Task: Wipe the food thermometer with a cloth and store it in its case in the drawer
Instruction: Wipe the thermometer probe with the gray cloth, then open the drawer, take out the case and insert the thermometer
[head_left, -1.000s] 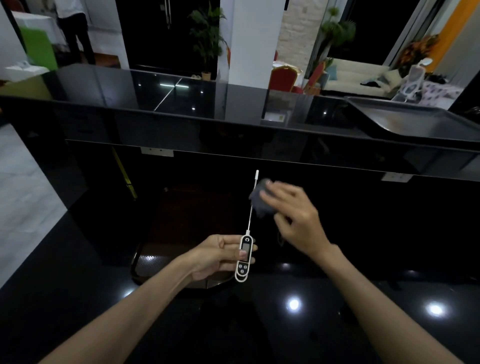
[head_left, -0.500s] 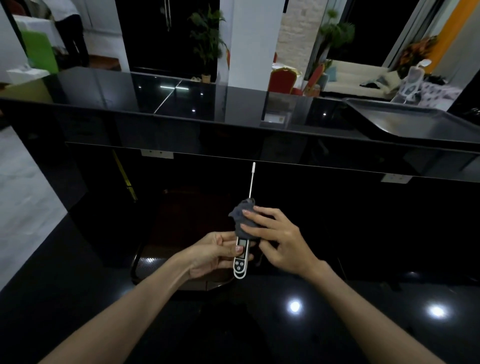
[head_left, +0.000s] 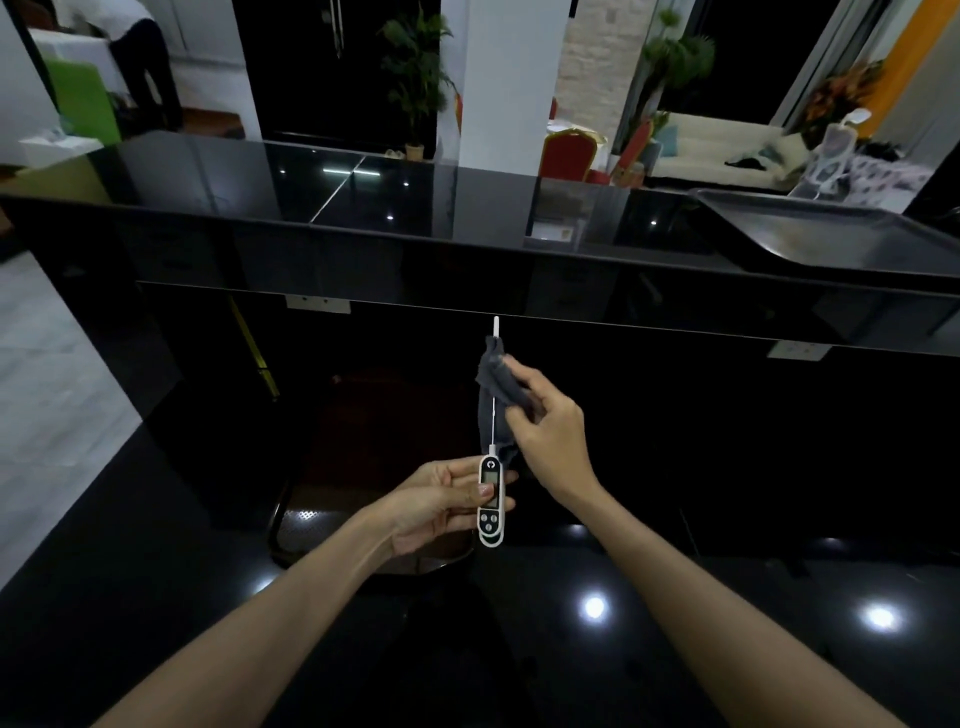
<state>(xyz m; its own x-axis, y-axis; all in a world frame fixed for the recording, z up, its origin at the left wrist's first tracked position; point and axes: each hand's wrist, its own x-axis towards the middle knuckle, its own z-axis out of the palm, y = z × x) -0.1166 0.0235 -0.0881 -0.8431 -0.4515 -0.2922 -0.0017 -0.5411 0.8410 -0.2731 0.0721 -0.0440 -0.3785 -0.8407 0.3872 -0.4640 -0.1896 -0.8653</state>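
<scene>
A white food thermometer (head_left: 491, 501) with a small screen and buttons stands upright in front of me, its thin metal probe pointing up and away. My left hand (head_left: 441, 504) pinches its body from the left. My right hand (head_left: 545, 426) holds a dark grey cloth (head_left: 496, 395) wrapped around the upper part of the probe; only the probe's white tip shows above the cloth. No case or drawer can be made out in the dark area below.
I stand at a glossy black counter (head_left: 571, 649) with a raised black ledge (head_left: 415, 218) beyond it. A dark metal tray (head_left: 831, 234) lies on the ledge at the right. A chair seat (head_left: 374, 467) shows below my hands. A person stands far back left.
My right hand slid the cloth down the probe to the thermometer's body, then back up toward the tip. My left hand has kept its hold on the thermometer.
</scene>
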